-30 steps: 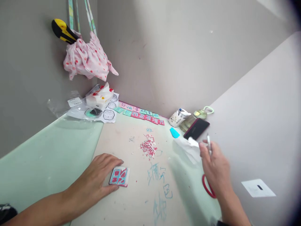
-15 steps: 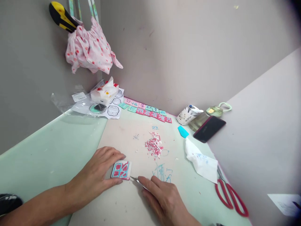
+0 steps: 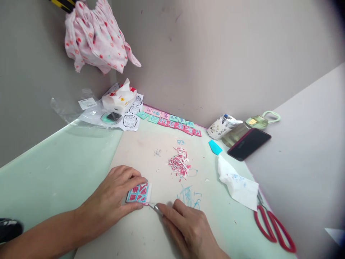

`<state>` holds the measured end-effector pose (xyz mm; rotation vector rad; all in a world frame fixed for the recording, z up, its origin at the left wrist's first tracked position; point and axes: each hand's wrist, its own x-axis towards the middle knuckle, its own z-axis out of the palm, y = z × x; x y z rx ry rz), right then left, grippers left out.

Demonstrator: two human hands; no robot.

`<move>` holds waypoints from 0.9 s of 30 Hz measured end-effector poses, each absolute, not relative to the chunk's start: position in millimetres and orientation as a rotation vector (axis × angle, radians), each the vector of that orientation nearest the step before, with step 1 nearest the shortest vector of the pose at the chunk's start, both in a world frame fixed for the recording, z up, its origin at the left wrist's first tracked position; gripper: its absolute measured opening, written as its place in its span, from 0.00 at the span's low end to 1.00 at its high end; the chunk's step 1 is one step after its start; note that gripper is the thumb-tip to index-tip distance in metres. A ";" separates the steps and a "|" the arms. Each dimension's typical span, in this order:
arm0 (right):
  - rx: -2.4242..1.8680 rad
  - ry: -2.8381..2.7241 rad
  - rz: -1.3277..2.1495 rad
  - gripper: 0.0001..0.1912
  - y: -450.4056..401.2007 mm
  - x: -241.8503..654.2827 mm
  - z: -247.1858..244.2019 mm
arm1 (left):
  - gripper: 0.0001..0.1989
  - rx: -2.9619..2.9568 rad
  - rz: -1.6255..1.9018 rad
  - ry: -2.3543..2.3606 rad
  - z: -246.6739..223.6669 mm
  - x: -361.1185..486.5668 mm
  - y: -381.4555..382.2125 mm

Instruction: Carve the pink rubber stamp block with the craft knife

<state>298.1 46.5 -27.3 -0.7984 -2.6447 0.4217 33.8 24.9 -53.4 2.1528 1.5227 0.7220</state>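
Observation:
Between the thumb and fingers of my left hand [image 3: 118, 190] is a small square carving block [image 3: 138, 193], lying on the pale board. Its top face carries pink-red shapes, blue lines and a white right border. My right hand [image 3: 188, 225] is closed around a thin metal craft knife [image 3: 156, 207]. The knife's tip meets the block's lower right corner. A heap of pink and white shavings [image 3: 180, 163] lies on the board beyond both hands.
Carved pink and green tiles [image 3: 172, 122] line the back edge. A tissue pack [image 3: 120, 99] stands at back left. On the right are a cup [image 3: 221, 126], a bottle [image 3: 254, 124], a phone [image 3: 249, 144], a crumpled tissue [image 3: 237, 183] and red-handled scissors [image 3: 275, 230].
The knife tip has moved left onto the block's lower right corner. My left fingers reach further along the block's top edge. The whole view has shifted slightly.

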 end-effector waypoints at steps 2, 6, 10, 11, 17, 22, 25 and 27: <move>-0.808 -2.658 0.444 0.18 46.4 298.7 -27.0 | 0.19 2.133 0.716 1.517 -53.1 33.8 24.8; -0.809 -2.659 0.459 0.18 47.1 298.0 -28.8 | 0.19 2.089 0.732 1.481 -54.3 33.5 23.8; -0.766 -2.631 0.366 0.18 48.3 295.3 -31.4 | 0.18 2.055 0.734 1.481 -54.5 34.5 25.2; -0.756 -2.625 0.344 0.17 48.5 294.6 -31.4 | 0.17 2.050 0.732 1.478 -54.0 34.8 25.8; -0.736 -2.640 0.355 0.18 49.9 293.0 -27.3 | 0.16 2.037 0.741 1.464 -51.2 34.9 26.7; -0.735 -2.635 0.321 0.18 50.3 292.5 -28.1 | 0.16 2.036 0.750 1.463 -53.3 34.5 26.8; -0.751 -2.616 0.287 0.18 48.8 291.2 -29.7 | 0.15 2.027 0.748 1.466 -54.0 34.6 26.8; -0.772 -2.612 0.273 0.18 47.3 290.9 -30.3 | 0.16 2.017 0.740 1.466 -53.4 34.7 26.6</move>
